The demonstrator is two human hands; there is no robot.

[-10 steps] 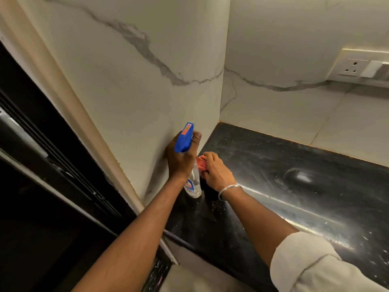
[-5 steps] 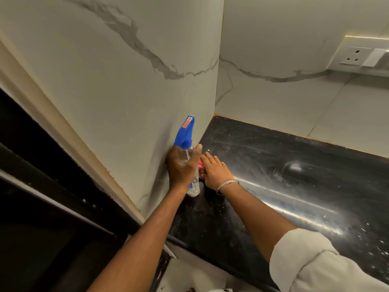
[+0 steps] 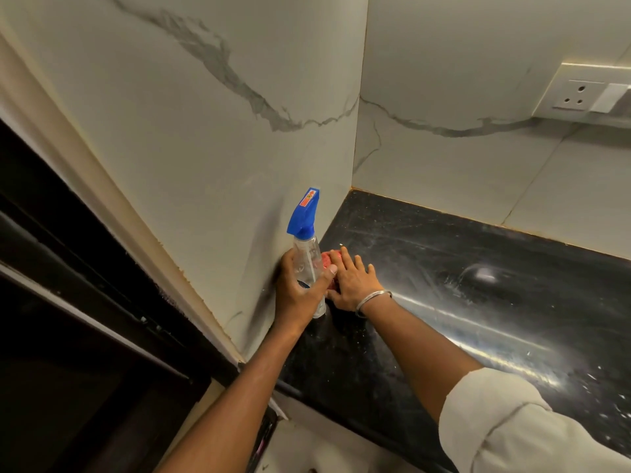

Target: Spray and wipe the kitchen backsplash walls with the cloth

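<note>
Cloth (image 3: 326, 259) under right hand (image 3: 351, 281); left (image 3: 300, 286) grips bottle (image 3: 306, 250).

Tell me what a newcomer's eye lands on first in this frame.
The blue-topped spray bottle stands out, gripped upright by the left hand close to the veined white side wall. Beside it, the right hand presses flat on a red cloth on the glossy black countertop, near the corner.

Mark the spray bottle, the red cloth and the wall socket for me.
spray bottle (image 3: 305, 249): head view, clear body below the blue trigger head.
red cloth (image 3: 326, 258): head view, the patch showing beside the bottle.
wall socket (image 3: 576, 96): head view, white faceplate between the pin holes.
</note>
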